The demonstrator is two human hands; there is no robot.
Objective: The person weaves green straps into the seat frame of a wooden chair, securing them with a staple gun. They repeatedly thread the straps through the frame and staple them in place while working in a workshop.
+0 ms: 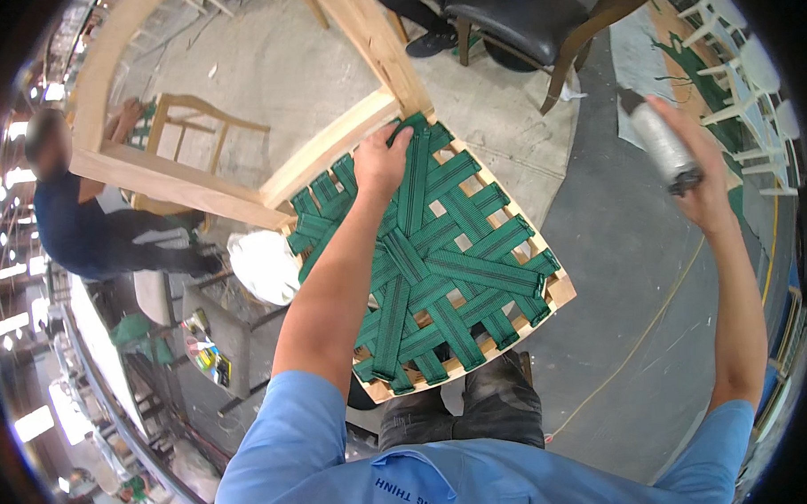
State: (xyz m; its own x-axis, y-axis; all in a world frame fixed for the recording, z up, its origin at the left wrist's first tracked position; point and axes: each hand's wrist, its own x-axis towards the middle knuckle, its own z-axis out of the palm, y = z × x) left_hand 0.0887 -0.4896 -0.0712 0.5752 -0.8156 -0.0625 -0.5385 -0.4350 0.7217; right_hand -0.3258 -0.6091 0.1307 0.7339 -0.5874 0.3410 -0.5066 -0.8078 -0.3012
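In front of me stands a wooden chair frame (560, 293), its seat woven with green webbing (462, 268) with dark stripes. Some straps run diagonally and cross near the middle. My left hand (383, 162) is closed on the end of a green webbing strap (412, 185) at the far edge of the seat, beside the backrest post. Off to the right and raised away from the chair, my right hand (705, 175) is wrapped round a silver cylindrical tool (662, 145) with black ends. Motion blurs the tool, so its exact kind cannot be told.
The bare wooden backrest (174, 184) rises at the far left of the seat. A person (87, 214) works at another chair on the left. Beyond stands a black-seated chair (529, 25) with someone near it. White chairs (757, 71) line the right; a yellow hose (642, 337) crosses the floor.
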